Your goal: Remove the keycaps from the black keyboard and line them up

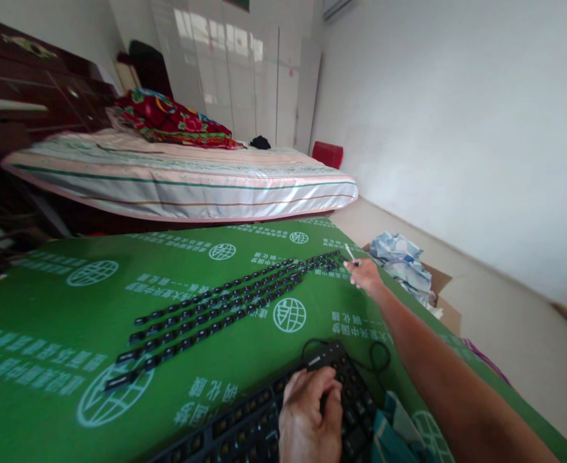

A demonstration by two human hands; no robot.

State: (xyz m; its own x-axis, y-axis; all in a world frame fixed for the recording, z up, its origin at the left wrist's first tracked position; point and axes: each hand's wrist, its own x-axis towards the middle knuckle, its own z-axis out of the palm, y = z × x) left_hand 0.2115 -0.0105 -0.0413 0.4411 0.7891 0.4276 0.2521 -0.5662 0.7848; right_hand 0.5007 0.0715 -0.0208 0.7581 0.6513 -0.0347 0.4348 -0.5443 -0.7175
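My left hand (311, 411) rests on a black keyboard (235, 421) at the bottom, its fingers bent down over the right part of the board. Bare switch positions without keycaps show along part of it. Stretched out to the far right side of the table, my right hand (364, 276) is closed around a slim tool (350, 253) with a pale shaft and a dark part near the fingers. Its exact kind is too small to tell. Beside that hand, the far end of several long rows of black keycaps (216, 302) lies on the green table covering (168, 379).
A black cable (380, 360) loops behind the keyboard. Blue-green cloth (396, 431) lies at its right. Beyond the table's right edge, crumpled pale-blue fabric (402, 257) sits over cardboard (438, 280) on the floor. A bed (191, 186) stands past the table's far edge.
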